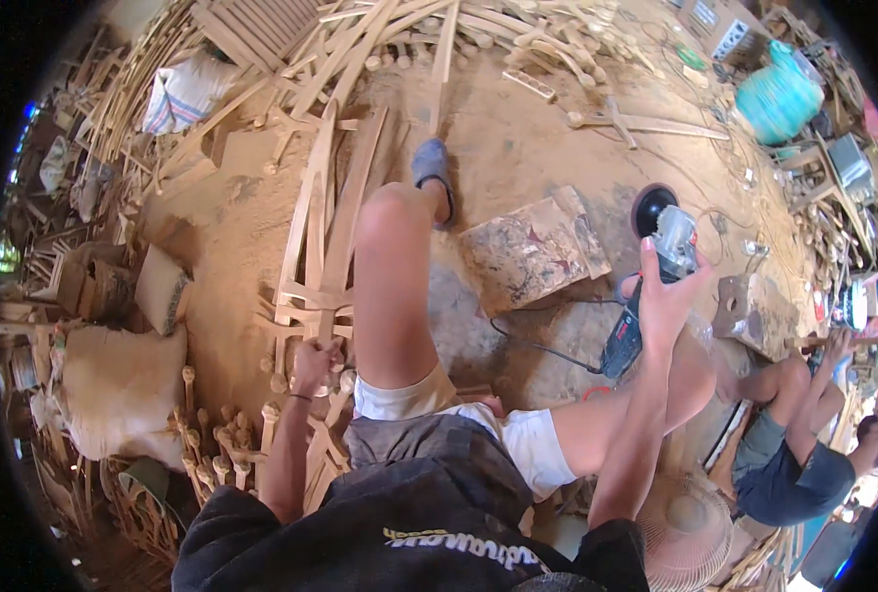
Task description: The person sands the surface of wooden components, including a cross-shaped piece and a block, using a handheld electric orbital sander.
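Boldly lettered shirt point(409, 503), labelled grinder point(624, 333) in right hand point(668, 296)

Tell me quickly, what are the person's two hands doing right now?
Left hand: closed around the handle of a wooden sword.
Right hand: closed, holding a corded power grinder.

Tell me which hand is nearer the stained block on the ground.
Right. The right hand, gripping the angle grinder, is right of the stained block; the left hand, around a wooden handle, is farther off, left of it, past the left leg.
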`<control>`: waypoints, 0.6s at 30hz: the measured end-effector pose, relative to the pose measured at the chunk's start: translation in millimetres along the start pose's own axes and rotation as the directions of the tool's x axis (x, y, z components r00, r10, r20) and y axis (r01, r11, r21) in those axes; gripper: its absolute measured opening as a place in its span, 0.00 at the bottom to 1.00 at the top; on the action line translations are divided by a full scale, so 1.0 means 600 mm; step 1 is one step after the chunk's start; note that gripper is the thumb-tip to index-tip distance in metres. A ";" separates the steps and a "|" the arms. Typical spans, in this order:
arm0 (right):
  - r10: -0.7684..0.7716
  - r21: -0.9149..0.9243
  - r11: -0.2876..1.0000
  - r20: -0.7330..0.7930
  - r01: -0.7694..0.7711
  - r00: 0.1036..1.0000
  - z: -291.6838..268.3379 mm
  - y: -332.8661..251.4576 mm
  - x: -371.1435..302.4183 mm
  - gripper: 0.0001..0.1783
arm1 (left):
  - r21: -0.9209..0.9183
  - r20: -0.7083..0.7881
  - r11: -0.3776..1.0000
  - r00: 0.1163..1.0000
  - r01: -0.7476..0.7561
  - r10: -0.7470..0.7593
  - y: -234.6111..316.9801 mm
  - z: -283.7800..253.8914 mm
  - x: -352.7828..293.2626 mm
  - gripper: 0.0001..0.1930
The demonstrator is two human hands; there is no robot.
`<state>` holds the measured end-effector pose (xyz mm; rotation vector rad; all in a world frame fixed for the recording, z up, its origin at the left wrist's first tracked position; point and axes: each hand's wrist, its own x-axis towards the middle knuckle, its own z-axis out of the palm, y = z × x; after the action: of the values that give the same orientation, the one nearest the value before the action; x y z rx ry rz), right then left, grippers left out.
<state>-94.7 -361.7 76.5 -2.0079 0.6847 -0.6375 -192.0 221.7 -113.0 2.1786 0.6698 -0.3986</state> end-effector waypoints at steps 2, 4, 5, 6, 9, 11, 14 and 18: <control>-0.026 0.021 0.999 -0.009 0.026 1.000 0.009 -0.013 -0.011 0.43 | -0.041 -0.104 0.998 0.993 -0.053 0.049 0.012 -0.077 -0.042 0.20; -0.098 -0.025 0.995 -0.046 0.097 0.994 0.001 -0.007 -0.005 0.42 | -0.050 -0.167 0.998 0.986 -0.031 0.022 0.043 -0.120 -0.076 0.20; -0.049 0.056 0.997 -0.021 0.050 0.999 0.001 -0.031 -0.014 0.41 | -0.052 -0.206 0.999 0.979 -0.015 0.004 0.066 -0.142 -0.097 0.20; -0.001 0.126 0.992 -0.002 0.002 1.000 -0.003 -0.052 -0.022 0.41 | -0.001 -0.203 0.999 0.979 -0.036 0.035 0.108 -0.160 -0.119 0.19; -0.103 0.158 0.981 -0.050 0.109 0.993 -0.008 -0.031 -0.011 0.42 | 0.119 -0.298 0.980 0.935 -0.161 0.190 0.201 -0.212 -0.146 0.18; -0.160 0.159 0.972 -0.076 0.170 0.984 -0.007 -0.021 -0.008 0.43 | 0.013 -0.298 0.967 0.923 -0.253 0.245 0.271 -0.235 -0.178 0.17; -0.017 0.213 0.977 -0.047 0.027 0.999 -0.007 -0.033 -0.021 0.47 | -0.171 -0.321 0.908 0.893 -0.382 0.315 0.336 -0.244 -0.205 0.15; 0.091 0.277 0.958 -0.031 -0.079 0.995 -0.026 -0.023 -0.016 0.49 | -0.304 -0.232 0.819 0.872 -0.486 0.432 0.435 -0.215 -0.231 0.11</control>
<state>-109.1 -358.3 94.0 -1.7032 0.6656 -0.6872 -144.3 136.2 193.8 1.9454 0.2429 0.1430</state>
